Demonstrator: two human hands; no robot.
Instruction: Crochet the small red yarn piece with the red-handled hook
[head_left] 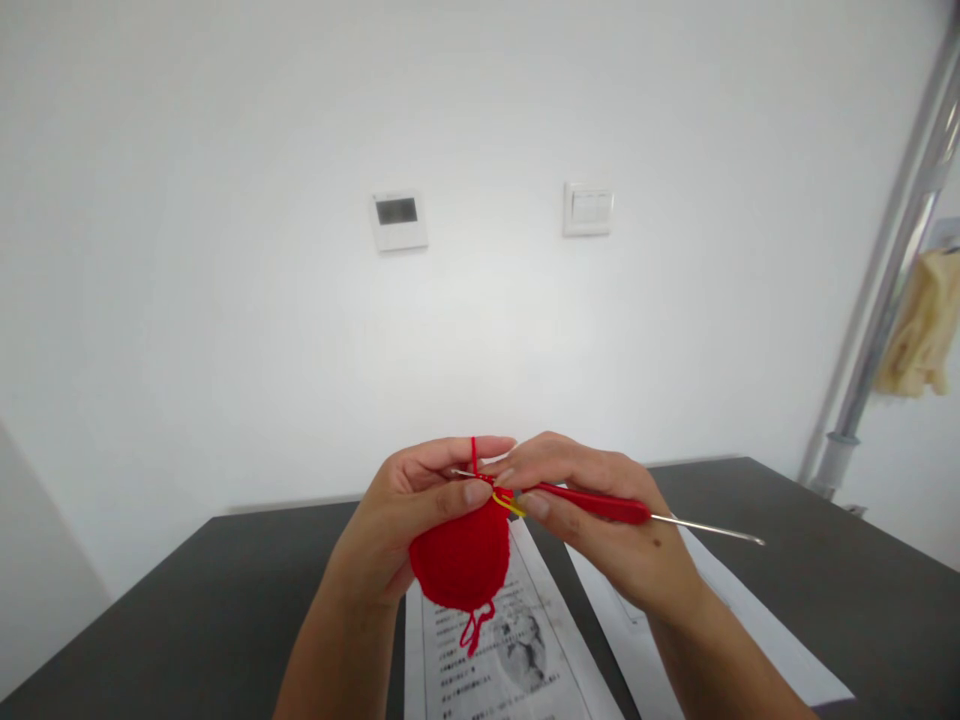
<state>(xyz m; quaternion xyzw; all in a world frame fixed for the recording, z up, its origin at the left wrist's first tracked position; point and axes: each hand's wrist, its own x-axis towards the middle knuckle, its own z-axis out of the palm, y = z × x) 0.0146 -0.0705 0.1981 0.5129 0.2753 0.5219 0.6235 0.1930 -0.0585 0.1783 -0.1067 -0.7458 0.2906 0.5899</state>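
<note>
My left hand [409,510] pinches a round red crochet piece [461,560] between thumb and fingers, with red yarn [473,455] looped over the forefinger. My right hand [607,520] grips a crochet hook with a red handle [600,503]; its metal tip points left into the top edge of the piece, and a metal end [709,529] sticks out to the right. A yellow stitch marker [512,503] hangs at the piece's edge. A short red yarn tail [475,628] dangles below. Both hands are held above the table.
A dark table [187,620] lies below, with printed paper sheets [502,650] under the hands and a white sheet [735,620] to the right. A white wall carries a small display panel [398,218] and a switch [588,208]. A metal pole [885,290] and cream cloth [919,330] stand right.
</note>
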